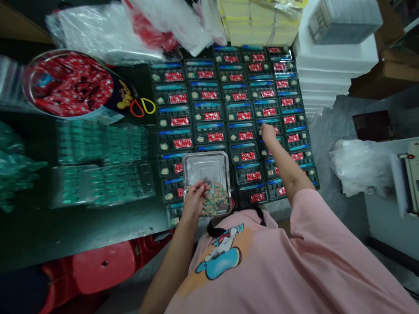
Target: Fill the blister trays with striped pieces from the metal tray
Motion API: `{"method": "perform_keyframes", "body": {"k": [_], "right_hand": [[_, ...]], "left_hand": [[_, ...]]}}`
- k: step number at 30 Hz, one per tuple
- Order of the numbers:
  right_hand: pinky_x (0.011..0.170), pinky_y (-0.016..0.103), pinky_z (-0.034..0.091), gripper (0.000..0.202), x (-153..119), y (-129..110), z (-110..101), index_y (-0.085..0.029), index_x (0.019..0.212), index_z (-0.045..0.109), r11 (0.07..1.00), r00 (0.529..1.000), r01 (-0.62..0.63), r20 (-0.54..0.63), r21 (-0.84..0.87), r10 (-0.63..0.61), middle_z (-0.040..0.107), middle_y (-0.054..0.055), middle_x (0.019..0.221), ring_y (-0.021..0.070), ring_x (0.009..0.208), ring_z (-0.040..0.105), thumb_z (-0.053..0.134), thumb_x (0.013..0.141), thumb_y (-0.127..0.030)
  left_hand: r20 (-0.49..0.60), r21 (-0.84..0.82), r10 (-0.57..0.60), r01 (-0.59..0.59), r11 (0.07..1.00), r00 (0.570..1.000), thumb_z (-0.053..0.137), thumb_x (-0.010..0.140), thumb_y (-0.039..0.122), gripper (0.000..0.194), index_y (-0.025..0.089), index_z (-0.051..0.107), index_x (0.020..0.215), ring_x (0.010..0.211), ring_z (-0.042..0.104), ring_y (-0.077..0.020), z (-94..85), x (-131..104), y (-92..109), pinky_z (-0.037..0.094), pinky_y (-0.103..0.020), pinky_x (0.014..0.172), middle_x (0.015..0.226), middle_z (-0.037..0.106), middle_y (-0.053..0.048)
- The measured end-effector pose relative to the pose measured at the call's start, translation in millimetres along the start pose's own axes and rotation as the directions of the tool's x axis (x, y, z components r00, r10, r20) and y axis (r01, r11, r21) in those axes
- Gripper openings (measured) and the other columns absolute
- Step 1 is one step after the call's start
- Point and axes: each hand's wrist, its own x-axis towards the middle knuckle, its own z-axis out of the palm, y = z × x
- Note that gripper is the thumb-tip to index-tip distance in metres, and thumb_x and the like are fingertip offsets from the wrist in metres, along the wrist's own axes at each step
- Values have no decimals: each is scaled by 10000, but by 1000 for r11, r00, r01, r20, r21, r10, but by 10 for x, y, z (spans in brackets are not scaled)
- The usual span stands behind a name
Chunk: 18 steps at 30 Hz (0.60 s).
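Note:
My left hand (195,199) is over the left side of a clear plastic tray (206,161), its fingers drawn together. What they hold, if anything, is too small to make out. Beside those fingertips lies a heap of small tan-and-green pieces (216,198). Stretched forward, my right hand (268,133) is closed at one of the black compartment trays (253,103) laid out in rows; its fingertips and anything in them are hidden. Most of these trays carry a blue pen (240,105), a red patterned packet (244,115) and a small tan-and-green piece (231,117).
At the left stand a tub of red packets (75,83), scissors with red and yellow handles (143,107) and stacked green-filled plastic packs (101,141). Plastic bags (108,32) lie at the back. White foam blocks (337,56) rise at the right; a red stool (104,266) is below the table edge.

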Motion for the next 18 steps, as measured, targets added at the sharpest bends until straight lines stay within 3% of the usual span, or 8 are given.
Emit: {"method": "perform_keyframes", "body": {"k": [7,12,18], "right_hand": [[920,317,479,323,-40,-104,-4,-98,1139,664,995,998,59,-16,-84,-61,654,207,1170,238,1100,627,389,969,-93],[907,323,479,367,-80,-64,23,-112,1206,621,996,997,66,-45,-52,-69,658,190,1130,231,1064,627,343,968,-79],[878,326,466,325,-114,-14,66,-124,1125,650,998,996,61,-65,33,-59,661,171,1114,236,1016,624,370,963,-92]], "left_hand": [[-2,34,10,-10,999,1000,894,518,331,506,181,695,959,736,645,-119,-22,-12,48,443,-197,604,900,721,-39],[-7,50,12,-11,999,1000,890,511,329,506,187,698,958,728,644,-118,-21,-13,80,453,-195,604,901,718,-34],[26,104,19,-21,994,999,876,523,329,489,188,692,953,730,646,-115,-47,21,96,460,-191,608,906,716,-36]]}}
